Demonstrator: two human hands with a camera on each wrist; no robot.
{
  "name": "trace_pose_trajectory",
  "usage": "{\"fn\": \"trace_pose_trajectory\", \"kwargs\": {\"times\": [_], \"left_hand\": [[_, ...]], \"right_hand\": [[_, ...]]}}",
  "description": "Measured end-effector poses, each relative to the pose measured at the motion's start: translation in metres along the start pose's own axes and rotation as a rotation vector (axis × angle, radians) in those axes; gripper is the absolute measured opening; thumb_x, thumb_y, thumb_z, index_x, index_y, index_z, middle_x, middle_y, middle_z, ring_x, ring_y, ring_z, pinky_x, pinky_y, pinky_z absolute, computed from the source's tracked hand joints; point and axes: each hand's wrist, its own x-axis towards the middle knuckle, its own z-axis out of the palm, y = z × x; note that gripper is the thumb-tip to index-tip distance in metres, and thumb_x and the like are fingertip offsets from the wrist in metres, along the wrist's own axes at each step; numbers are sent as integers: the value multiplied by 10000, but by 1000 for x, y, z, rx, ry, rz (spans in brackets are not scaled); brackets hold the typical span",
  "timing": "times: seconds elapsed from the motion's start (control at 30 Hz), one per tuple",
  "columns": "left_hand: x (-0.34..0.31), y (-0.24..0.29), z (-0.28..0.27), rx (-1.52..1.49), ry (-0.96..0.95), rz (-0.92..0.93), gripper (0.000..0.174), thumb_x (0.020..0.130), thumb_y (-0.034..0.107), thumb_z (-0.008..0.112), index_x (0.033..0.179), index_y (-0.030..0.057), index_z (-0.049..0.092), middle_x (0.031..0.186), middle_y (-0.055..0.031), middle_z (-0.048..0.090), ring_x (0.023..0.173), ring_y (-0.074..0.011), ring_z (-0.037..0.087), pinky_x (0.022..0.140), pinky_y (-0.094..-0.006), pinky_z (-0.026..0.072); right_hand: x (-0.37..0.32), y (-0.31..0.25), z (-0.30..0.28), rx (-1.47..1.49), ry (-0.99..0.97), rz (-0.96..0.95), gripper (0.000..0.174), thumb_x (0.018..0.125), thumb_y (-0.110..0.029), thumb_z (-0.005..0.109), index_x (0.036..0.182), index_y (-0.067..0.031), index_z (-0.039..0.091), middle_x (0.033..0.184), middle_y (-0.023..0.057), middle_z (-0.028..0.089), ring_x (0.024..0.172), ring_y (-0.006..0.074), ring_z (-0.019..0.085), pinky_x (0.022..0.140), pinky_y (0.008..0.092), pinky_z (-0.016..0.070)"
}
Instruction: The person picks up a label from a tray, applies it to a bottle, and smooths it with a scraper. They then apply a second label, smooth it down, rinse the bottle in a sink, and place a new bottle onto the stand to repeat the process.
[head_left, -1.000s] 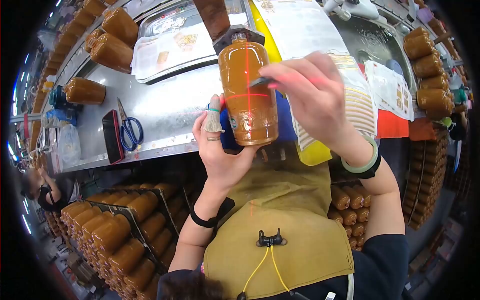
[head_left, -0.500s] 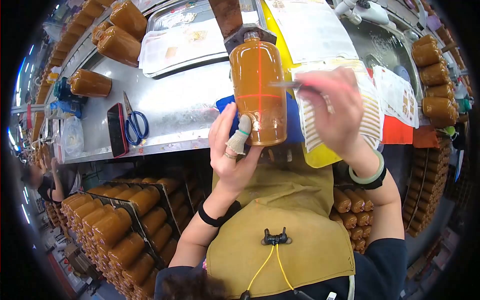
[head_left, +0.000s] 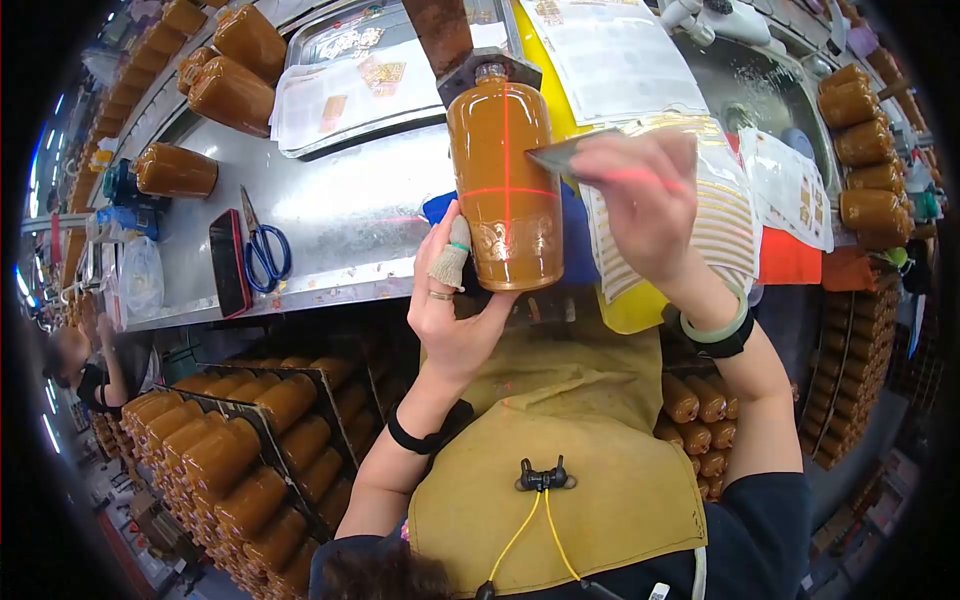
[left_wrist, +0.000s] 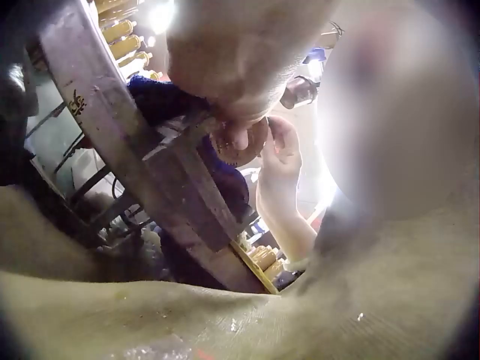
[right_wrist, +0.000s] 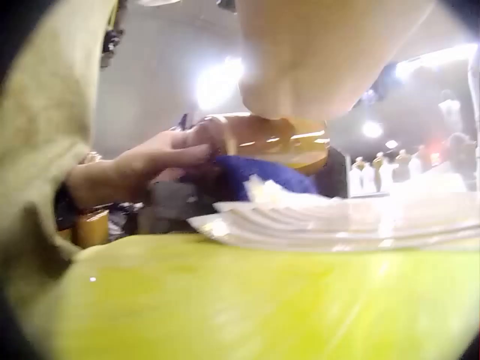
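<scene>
A glossy brown bottle (head_left: 505, 150) lies on its side over blue cloth (head_left: 578, 225), its neck at a dark metal holder (head_left: 455, 50). My left hand (head_left: 450, 315) holds the bottle's near end from the left, thumb under the base and fingers along the side. A knitted cover (head_left: 449, 262) sits on one finger. To the right of the bottle, my right hand (head_left: 645, 200) pinches a dark, pointed tool (head_left: 562, 155), blurred, its tip at the bottle's right edge. Red crossed light lines fall on the glass, above an embossed-looking band near the base.
White sheets with gold strips (head_left: 690, 205) lie right of the bottle on a yellow board (head_left: 632, 308). Scissors (head_left: 265, 255), a phone (head_left: 230, 262) and a tray with papers (head_left: 350, 100) occupy the left side. Brown bottles fill racks (head_left: 225, 455) below.
The right hand drew the tool off the bottle to the right, then brought its tip back to the bottle's edge. The bottle has turned, and the covered left finger slid off its face to the side.
</scene>
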Motion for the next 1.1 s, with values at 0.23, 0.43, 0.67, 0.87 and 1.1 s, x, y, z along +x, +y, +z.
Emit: {"fn": "trace_pose_trajectory", "kwargs": {"times": [0.23,0.43,0.67,0.87,1.1], "left_hand": [[0,0,13,-69,8,-243,896,689,83,926,1477,-22,512,1438,-208,599,1373,-383,538,1135,-448,438],[13,7,-12,296,-93,157,835,721,55,874,1472,-28,517,1413,-203,631,1375,-359,544,1173,-471,381],[11,6,-10,114,-162,-65,882,732,103,871,1503,-46,469,1444,-220,603,1384,-369,541,1220,-539,307],[0,-2,4,20,-83,-162,857,734,89,866,1492,-32,485,1461,-204,595,1276,-370,621,1219,-520,321],[3,5,-11,168,-132,-19,796,742,70,869,1457,-28,532,1476,-149,599,1231,-341,642,1186,-492,373]], "right_hand": [[9,-39,-3,292,-148,128,276,765,-25,763,1032,-93,767,1006,22,752,763,207,643,712,342,478],[-8,-42,-3,44,-116,-327,298,782,-161,715,1074,-161,771,1040,-56,709,789,129,605,759,327,478],[-4,-54,-16,45,-134,-151,371,746,-135,759,1112,-184,795,1007,-71,727,782,159,539,765,322,441],[-4,-62,-19,94,-124,-120,386,663,-81,762,1038,-162,807,1005,-41,745,808,126,599,693,303,390],[-7,-73,-24,225,-233,-141,361,679,-75,748,1031,-139,802,1007,-25,759,810,153,596,742,319,389]]}}
